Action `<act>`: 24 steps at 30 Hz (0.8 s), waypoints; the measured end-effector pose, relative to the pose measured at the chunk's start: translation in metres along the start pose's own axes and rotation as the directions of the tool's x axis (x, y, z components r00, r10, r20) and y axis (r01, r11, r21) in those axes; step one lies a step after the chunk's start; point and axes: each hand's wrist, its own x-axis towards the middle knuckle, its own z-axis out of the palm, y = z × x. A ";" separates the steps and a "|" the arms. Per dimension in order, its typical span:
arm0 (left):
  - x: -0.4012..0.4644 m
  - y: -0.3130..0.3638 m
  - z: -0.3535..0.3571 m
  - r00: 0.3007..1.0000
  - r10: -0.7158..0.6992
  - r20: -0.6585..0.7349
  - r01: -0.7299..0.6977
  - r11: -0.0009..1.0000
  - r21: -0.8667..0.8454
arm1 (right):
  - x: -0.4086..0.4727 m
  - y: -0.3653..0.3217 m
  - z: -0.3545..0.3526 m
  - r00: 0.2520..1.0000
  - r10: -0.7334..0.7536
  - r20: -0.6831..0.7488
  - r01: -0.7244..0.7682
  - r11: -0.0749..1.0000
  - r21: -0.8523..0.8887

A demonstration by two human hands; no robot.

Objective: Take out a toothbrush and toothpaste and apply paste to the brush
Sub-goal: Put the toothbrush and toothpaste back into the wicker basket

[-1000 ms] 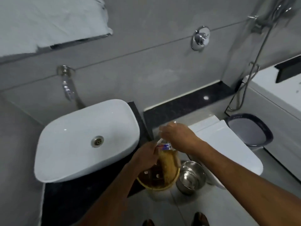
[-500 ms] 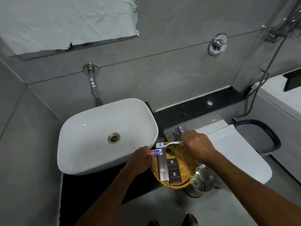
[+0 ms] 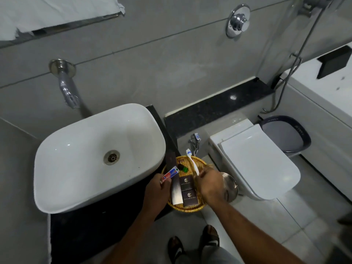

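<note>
Red and blue paste [image 3: 170, 174] sits in the left hand [image 3: 157, 191], fingers shut round it, cap end pointing up and right. The right hand [image 3: 209, 185] pinches the brush [image 3: 192, 162] by its handle, bristles pointing away, over the basket [image 3: 198, 206]. Both ends are close, so the paste only needs to tip toward the bristles.

I'm seeing a glossy white ceramic basin [image 3: 80, 149] with a metal drain [image 3: 111, 157], sitting on dark speckled polished stone [image 3: 215, 109]. The spout [image 3: 67, 90] and wall valve [image 3: 238, 20] are shining like chrome. The tray [image 3: 187, 207] is looking like woven wicker, rough and golden. The toothbrush [image 3: 192, 161] is reading as smooth white plastic, the toothpaste [image 3: 37, 175] as glossy printed tube. The boxes [image 3: 187, 189] are looking like matt dark card. The pot [image 3: 231, 185] is showing brushed steel.
</note>
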 end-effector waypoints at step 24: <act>0.008 -0.009 0.013 0.999 -0.050 0.009 0.050 0.999 0.000 | 0.000 0.003 0.030 0.991 0.107 0.077 -0.086 0.969 -0.231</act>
